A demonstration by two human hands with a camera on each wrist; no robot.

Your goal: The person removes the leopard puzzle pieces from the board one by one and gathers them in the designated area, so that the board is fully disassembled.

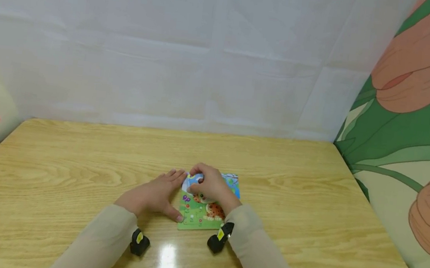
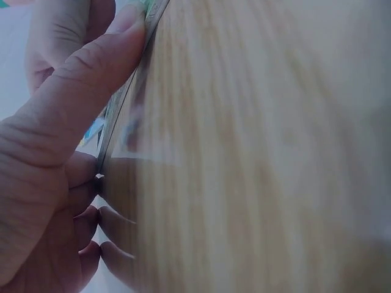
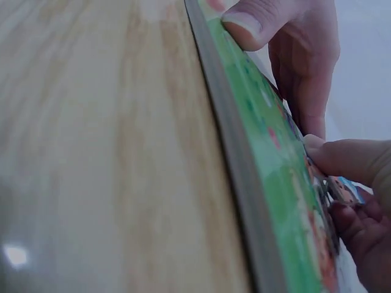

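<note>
A flat picture puzzle (image 1: 191, 223) with a spotted animal on green grass under a blue sky lies on the table. My left hand (image 1: 155, 193) lies along its left side, fingers stretched out, thumb on the lower left corner. In the left wrist view that thumb (image 2: 91, 76) rests at the board's edge. Over the upper left part of the picture, my right hand (image 1: 211, 186) pinches a puzzle piece (image 3: 346, 189) between thumb and fingers. The piece is tilted up from the board in the right wrist view and partly hidden by the fingers.
The wooden table (image 1: 79, 150) spreads around the puzzle on all sides. A white cloth (image 1: 165, 81) hangs behind the table's far edge. Flower-printed panels (image 1: 407, 141) stand at the sides. Small black cameras (image 1: 139, 242) sit on both wrists.
</note>
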